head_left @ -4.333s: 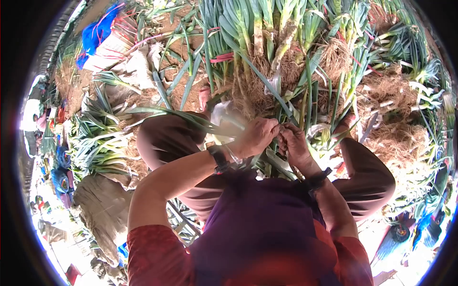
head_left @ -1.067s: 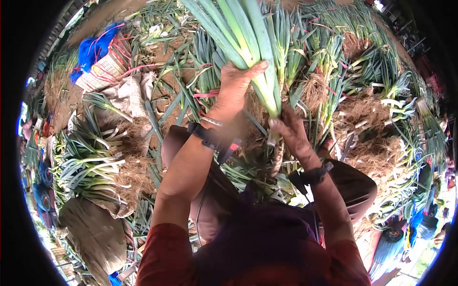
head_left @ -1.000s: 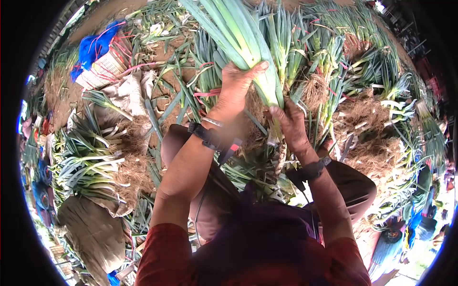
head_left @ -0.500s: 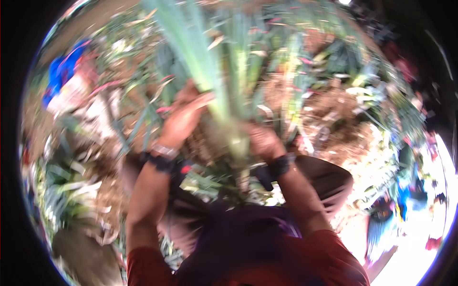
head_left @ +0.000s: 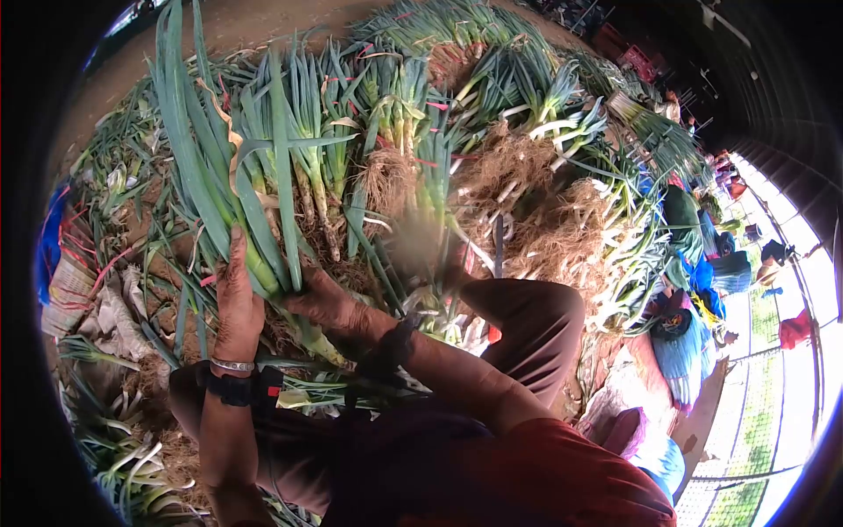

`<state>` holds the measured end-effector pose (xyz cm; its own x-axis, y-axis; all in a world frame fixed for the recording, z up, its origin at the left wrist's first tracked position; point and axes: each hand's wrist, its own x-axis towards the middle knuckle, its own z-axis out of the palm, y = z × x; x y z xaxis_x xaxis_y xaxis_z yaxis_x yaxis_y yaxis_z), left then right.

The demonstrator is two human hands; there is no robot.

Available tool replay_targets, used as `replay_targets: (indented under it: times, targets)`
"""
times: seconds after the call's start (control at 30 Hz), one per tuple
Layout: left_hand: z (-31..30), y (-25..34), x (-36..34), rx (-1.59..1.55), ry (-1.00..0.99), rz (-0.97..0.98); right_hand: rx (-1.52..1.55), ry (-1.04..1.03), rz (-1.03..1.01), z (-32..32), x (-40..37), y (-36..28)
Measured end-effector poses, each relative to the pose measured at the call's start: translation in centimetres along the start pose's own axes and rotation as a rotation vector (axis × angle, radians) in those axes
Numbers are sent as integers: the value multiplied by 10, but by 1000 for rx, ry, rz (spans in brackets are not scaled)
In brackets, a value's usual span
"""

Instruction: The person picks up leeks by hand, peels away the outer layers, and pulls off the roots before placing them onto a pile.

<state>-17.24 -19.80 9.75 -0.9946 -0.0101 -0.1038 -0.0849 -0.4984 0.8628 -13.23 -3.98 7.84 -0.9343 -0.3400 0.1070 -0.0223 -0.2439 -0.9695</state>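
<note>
Head view, looking down at the ground.

Item 1: leek bundle (head_left: 263,237). Long green leaves fan up and away to the far left; the pale stalks sit low, just in front of the person's lap, left of centre. It is held tilted, with the root end nearest the body.

Item 2: left hand (head_left: 237,303). The forearm rises straight from the near edge, with a black strap (head_left: 230,386) and a silver bangle (head_left: 231,364) at the wrist. The hand clasps the bundle's left side, fingers stretched up along the stalks.

Item 3: right hand (head_left: 327,306). The arm comes in from the right with the elbow bent and a dark band on the wrist. The fingers are curled round the lower stalks from the right. The two hands are close together, both clamped on the same bundle.

Item 4: heap of leeks (head_left: 413,123). Tied in bunches with red ties and showing brown root mats, it covers the ground beyond and to the right.

Item 5: bent knee (head_left: 527,316). In brown trousers, it lies right of the hands.
</note>
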Motion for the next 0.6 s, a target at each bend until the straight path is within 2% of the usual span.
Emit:
replay_targets:
  times: [0.07,0.1,0.13,0.2,0.27,0.4,0.43,0.5,0.57,0.6]
  targets:
    - [-5,-5,-2,107,-98,123,5,-43,187,-11,-1,-11]
    - [-13,-10,0,271,-131,225,10,-63,280,-15,-3,-14]
    - [-18,-10,0,437,-167,324,-6,-49,229,-15,-3,-8]
    - [-21,-14,2,383,-127,277,-37,-22,123,-16,0,6]
    - [12,2,-5,-60,32,-13,-53,27,178,-8,-4,-10]
    - [14,11,-4,-35,-50,-72,-4,145,386,-5,2,-13]
    - [21,17,-9,-30,-64,-48,149,240,390,-12,2,13]
    - [29,35,-14,-10,-88,-1,-945,11,-228,-60,-19,80]
    - [21,45,-6,-55,-69,33,-1312,89,-74,-73,-46,104]
    - [22,59,-8,-20,-62,73,-1098,286,398,-75,-66,107]
